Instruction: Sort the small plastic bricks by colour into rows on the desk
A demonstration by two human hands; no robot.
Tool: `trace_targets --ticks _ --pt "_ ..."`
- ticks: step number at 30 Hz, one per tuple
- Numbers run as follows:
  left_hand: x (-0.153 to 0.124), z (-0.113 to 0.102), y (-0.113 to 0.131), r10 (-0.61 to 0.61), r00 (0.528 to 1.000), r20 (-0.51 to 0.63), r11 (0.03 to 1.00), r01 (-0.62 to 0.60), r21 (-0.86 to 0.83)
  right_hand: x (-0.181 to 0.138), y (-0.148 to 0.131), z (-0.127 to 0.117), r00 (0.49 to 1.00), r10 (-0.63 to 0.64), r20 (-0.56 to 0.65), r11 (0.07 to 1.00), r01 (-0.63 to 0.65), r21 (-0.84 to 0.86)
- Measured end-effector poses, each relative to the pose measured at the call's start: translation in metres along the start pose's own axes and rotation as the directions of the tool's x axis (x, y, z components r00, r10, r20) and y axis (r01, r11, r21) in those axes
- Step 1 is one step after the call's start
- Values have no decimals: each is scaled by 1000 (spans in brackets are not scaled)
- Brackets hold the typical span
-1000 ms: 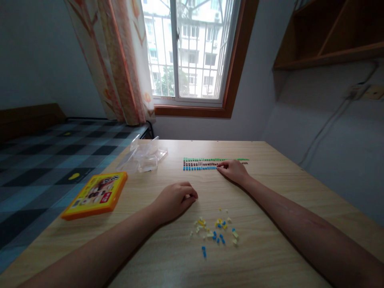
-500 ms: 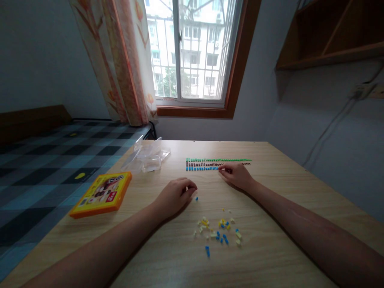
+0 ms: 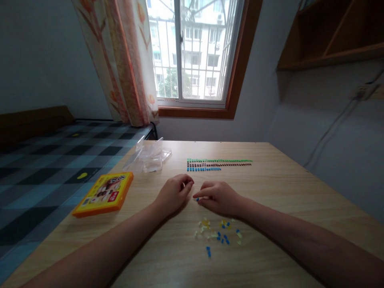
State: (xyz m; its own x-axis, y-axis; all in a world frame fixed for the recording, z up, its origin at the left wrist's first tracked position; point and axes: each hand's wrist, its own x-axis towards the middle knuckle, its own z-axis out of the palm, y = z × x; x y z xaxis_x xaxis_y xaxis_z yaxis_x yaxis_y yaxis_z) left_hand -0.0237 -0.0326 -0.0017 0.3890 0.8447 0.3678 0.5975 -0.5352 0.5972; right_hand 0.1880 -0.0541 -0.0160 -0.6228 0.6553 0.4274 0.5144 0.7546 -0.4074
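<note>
A small blue building brick (image 3: 197, 199) lies on the wooden table between the thumb and fingertips of my right hand (image 3: 220, 196), which pinch it. Close beside it on the left, my left hand (image 3: 174, 192) rests on the table with its fingers curled and tips together; what they hold, if anything, cannot be made out. Beyond both hands run lined-up rows of tiny bricks: a green row (image 3: 219, 161), a brown row (image 3: 217, 165) and a shorter blue row (image 3: 204, 169). Nearer me is a loose scatter of yellow, cream and blue bricks (image 3: 222, 236).
An orange and yellow box (image 3: 105, 194) lies at the table's left edge. Behind it stand clear plastic containers (image 3: 153, 158). A bed with a checked cover (image 3: 45, 168) adjoins the left side. Wall, window and curtain (image 3: 129, 60) lie beyond the table (image 3: 285, 180).
My right hand has left the end of the blue row and moved back and left to the single blue brick. My left hand has hardly moved.
</note>
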Motion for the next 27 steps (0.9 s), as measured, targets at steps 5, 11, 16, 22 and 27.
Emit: trace_targets --ticks 5,11,16,22,27 --pt "-1 -1 0 -18 1000 11 1000 18 10 1 10 3 998 69 7 995 -69 -68" --pt "-1 -2 1 -21 1000 19 1000 21 10 1 16 -4 981 196 -4 978 -196 -68" --pt "-1 -2 1 -21 999 28 1000 21 6 1 19 -7 982 190 -5 982 -190 -20" --pt "-2 -3 0 -4 1000 20 1000 5 -25 0 23 -7 989 151 9 988 -151 16" --pt "-2 -5 1 -2 1000 25 1000 2 -15 -1 20 -6 992 125 -7 992 -125 -12"
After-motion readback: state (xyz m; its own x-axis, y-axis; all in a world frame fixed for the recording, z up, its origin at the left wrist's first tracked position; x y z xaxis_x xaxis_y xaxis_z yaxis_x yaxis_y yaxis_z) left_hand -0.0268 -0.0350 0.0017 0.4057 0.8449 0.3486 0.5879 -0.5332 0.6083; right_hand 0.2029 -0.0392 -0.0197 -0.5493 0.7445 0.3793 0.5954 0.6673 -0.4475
